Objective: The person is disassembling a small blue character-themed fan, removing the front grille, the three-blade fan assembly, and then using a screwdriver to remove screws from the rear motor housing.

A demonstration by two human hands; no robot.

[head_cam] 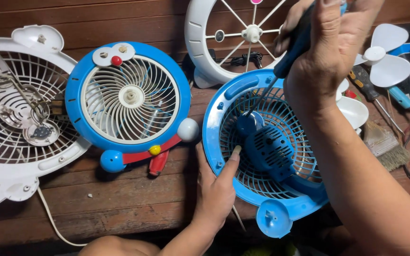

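Blue fan housing (pixel 262 156), rear half, lay grille-up on the wooden tabletop (pixel 119 199), right of centre, with the blue motor cover (pixel 269 149) at its middle

Left hand (pixel 217 189): fingers loosely curled, thumb pressed on the inner rim of the blue fan housing at its left edge, steadying it

Right hand (pixel 330 47): closed in a fist round the dark-blue handle of a screwdriver (pixel 281 71), held above the housing; shaft slanted down-left, tip touching the rounded top of the motor cover

Blue cartoon-faced fan front (pixel 129 102), white grille, red nose and yellow bell, lay left of the housing, well apart from both hands

White fan shell (pixel 20 128) with metal bracket, far left, touching the cartoon-faced fan front

White spoked guard ring (pixel 233 35) leaned at the top, behind the housing

White fan blade (pixel 385 54), upper right, beside a spare screwdriver (pixel 368 85) and a paintbrush (pixel 383 142)

Red-handled tool (pixel 158 163) partly hidden under the cartoon-faced fan front
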